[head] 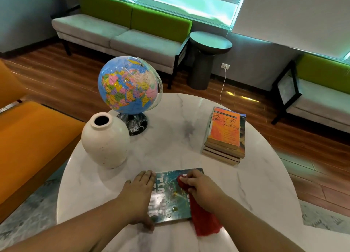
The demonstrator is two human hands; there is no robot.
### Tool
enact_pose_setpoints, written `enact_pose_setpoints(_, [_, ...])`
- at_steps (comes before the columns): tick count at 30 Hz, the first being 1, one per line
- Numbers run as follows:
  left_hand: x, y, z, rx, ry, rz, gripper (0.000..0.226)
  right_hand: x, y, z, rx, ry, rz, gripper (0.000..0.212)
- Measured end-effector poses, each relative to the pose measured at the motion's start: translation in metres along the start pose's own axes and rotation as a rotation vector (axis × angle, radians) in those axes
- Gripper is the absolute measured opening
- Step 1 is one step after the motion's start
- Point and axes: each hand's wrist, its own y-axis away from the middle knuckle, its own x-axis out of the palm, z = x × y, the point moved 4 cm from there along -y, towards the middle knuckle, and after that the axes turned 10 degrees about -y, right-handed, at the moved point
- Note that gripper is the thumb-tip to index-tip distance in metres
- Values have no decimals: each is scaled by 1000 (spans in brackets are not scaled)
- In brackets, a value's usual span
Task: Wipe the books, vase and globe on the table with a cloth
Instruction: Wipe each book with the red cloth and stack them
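1. In the lower centre of the frame, the left hand [139, 196] lies flat with its fingers straight and relaxed. It rests along the left edge of a teal book [170, 198], gripping nothing.
2. Just right of it, the right hand [200, 187] has its fingers curled around a bunched red cloth [203, 219] and presses it onto the book's cover. The cloth's loose end trails toward the bottom of the frame, past the book's near edge.
3. The book lies flat on a round white marble table [255, 185], close to its near rim.
4. A cream vase [106, 141] stands upright at centre left of the table.
5. Just behind the vase, a globe [128, 85] sits on a dark marbled base.
6. At centre right, well apart from the hands, is a stack of books [225, 136] with an orange cover on top.
7. In the upper left of the frame, a grey and green sofa [117, 33] stands against the wall.
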Motion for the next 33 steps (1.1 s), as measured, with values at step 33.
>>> enact_pose_setpoints(33, [2, -1, 0, -10, 1, -17, 146, 6, 16, 11, 91, -165, -62, 32])
